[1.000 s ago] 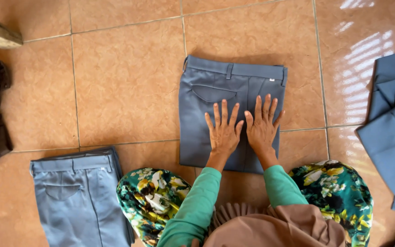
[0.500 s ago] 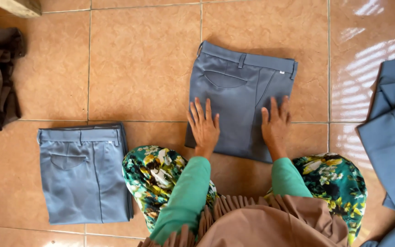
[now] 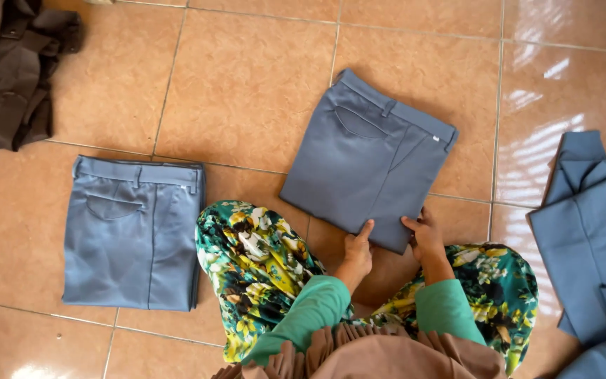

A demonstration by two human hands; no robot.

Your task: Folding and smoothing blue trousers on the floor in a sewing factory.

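A folded pair of grey-blue trousers (image 3: 369,158) lies on the tiled floor in front of my knees, turned at an angle. My left hand (image 3: 356,253) grips its near edge, the forefinger pointing up along the fabric. My right hand (image 3: 423,235) pinches the near right corner of the same folded pair. Both sleeves are green, and my knees are covered by a floral green and yellow cloth (image 3: 254,267).
A second folded grey-blue pair (image 3: 131,235) lies on the floor at my left. A dark brown garment (image 3: 12,70) is heaped at the top left. More grey-blue cloth (image 3: 590,238) is spread at the right edge. Orange tiles (image 3: 247,84) surround it all.
My hands slid from flat on the middle of the folded trousers down to its near edge and took hold of it. The folded pair now sits rotated at an angle.
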